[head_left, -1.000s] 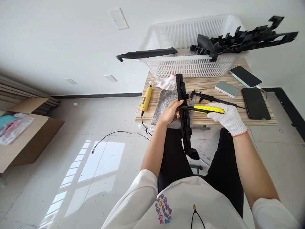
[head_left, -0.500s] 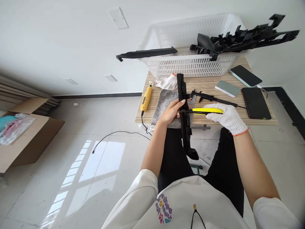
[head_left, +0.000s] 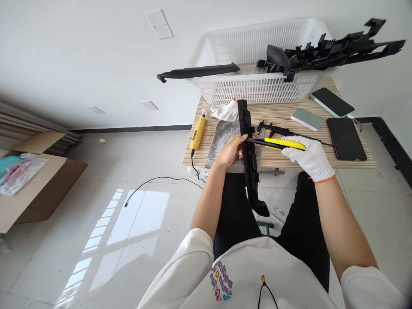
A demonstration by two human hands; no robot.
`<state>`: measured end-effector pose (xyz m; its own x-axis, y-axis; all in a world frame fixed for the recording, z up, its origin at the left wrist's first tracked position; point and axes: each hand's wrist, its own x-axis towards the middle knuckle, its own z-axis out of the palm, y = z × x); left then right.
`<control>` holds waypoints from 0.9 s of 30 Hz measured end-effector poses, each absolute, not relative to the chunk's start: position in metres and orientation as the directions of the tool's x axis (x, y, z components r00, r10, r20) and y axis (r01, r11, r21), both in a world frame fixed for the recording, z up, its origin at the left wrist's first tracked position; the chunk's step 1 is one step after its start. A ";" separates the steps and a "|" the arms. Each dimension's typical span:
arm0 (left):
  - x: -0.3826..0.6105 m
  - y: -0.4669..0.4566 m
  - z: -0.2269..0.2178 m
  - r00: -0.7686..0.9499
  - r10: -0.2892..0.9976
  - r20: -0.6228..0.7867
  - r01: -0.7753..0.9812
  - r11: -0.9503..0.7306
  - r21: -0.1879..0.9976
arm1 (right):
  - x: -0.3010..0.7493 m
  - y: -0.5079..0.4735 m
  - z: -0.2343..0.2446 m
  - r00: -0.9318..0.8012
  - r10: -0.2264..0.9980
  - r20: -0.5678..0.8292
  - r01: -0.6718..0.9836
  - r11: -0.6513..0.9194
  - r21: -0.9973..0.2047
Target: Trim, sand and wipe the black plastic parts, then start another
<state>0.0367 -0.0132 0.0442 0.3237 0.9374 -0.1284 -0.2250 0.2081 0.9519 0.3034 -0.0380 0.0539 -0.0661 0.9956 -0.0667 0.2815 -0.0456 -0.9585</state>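
Observation:
My bare left hand [head_left: 232,150] grips a long black plastic part [head_left: 250,163] that runs from the grey cloth [head_left: 222,139] on the small wooden table [head_left: 283,161] down over my lap. My right hand [head_left: 310,158], in a white knit glove, is closed on a yellow and black utility knife [head_left: 282,143]. The knife's tip points left and meets the black part just right of my left fingers. A black caliper [head_left: 286,131] lies on the table right behind the knife.
A white slatted basket [head_left: 254,88] at the table's back holds several black plastic parts [head_left: 325,51]; one black strip [head_left: 199,73] juts left. A yellow hand tool [head_left: 197,133], a white glove [head_left: 225,111], two phones [head_left: 346,139] and a grey block [head_left: 307,119] lie on the table. Cardboard [head_left: 35,189] lies on the floor at left.
The knife has risen and tilted, its tip now higher on the black part. My right hand has shifted slightly up and right. My left hand stays on the part.

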 end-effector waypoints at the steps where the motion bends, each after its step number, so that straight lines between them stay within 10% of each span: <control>1: 0.037 -0.013 0.044 0.325 0.937 -0.126 -0.233 0.208 0.950 | 0.303 -0.038 0.054 -0.071 0.995 -0.071 0.280 -0.048 -0.959; 17: 0.037 -0.012 0.043 0.339 0.935 -0.105 -0.214 0.185 0.959 | 0.301 -0.039 0.058 -0.074 0.993 -0.096 0.279 -0.071 -0.958; 27: 0.036 -0.013 0.040 0.312 0.943 -0.112 -0.064 0.139 0.988 | 0.298 -0.035 0.053 0.183 0.980 -0.078 -0.015 -0.076 -0.997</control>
<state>0.0358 -0.0126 0.0397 0.3121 0.9434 -0.1121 -0.0644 0.1387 0.9882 0.2976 -0.0351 0.0534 0.1828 0.9801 -0.0779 -0.0152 -0.0764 -0.9970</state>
